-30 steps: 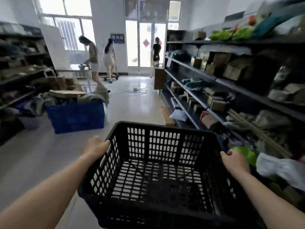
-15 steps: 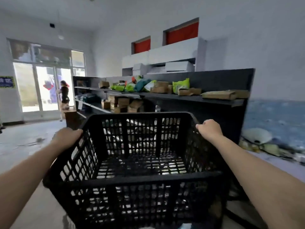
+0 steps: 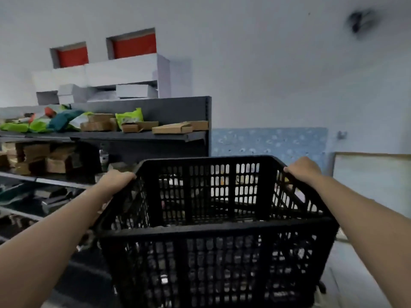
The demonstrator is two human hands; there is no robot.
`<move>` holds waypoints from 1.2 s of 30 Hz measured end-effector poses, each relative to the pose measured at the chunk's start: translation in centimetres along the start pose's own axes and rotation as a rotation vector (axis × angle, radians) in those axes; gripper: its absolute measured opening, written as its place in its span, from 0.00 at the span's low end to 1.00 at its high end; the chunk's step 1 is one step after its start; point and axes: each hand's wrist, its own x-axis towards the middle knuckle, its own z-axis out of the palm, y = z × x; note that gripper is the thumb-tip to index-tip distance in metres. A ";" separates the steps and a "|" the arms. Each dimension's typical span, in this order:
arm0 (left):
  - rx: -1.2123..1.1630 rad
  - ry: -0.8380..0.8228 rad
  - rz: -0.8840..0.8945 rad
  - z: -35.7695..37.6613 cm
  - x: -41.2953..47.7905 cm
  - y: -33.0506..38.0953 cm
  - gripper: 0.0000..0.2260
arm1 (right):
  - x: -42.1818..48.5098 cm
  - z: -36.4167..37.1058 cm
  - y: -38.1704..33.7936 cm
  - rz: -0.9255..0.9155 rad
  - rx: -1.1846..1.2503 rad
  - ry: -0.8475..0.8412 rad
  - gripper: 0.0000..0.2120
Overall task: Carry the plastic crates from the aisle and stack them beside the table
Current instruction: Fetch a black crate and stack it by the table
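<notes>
A black plastic crate (image 3: 213, 230) with slotted walls fills the lower middle of the head view, held up in front of me at chest height. My left hand (image 3: 115, 181) grips its left rim near the far corner. My right hand (image 3: 303, 170) grips the right rim near the far corner. The crate looks empty; its underside and what lies beneath it are hidden. No table shows in the view.
A dark metal shelf unit (image 3: 138, 136) with cardboard boxes (image 3: 172, 129) and green bags (image 3: 130, 116) stands on the left. White boxes (image 3: 124, 72) sit on top. A white wall with a blue patterned panel (image 3: 266, 143) is ahead; a framed board (image 3: 373, 181) leans at right.
The view has swung right, away from the glass doors and people toward the shelf's end and the white wall. Both hands keep hold of the crate, now raised higher.
</notes>
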 end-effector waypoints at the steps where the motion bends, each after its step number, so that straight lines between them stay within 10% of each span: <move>1: -0.007 -0.038 0.022 2.7 0.4 1.9 0.15 | 1.1 -0.9 2.2 0.029 -0.024 0.002 0.15; 8: -0.069 -0.204 0.043 21.0 4.8 12.0 0.17 | 9.8 -5.8 14.9 0.175 -0.037 0.062 0.27; 14: -0.076 -0.243 0.052 34.1 10.2 16.6 0.14 | 18.0 -4.3 22.7 0.266 -0.045 0.068 0.13; 36: 0.156 -0.791 -0.148 78.8 39.9 13.5 0.16 | 46.7 25.1 42.3 0.858 0.110 -0.191 0.05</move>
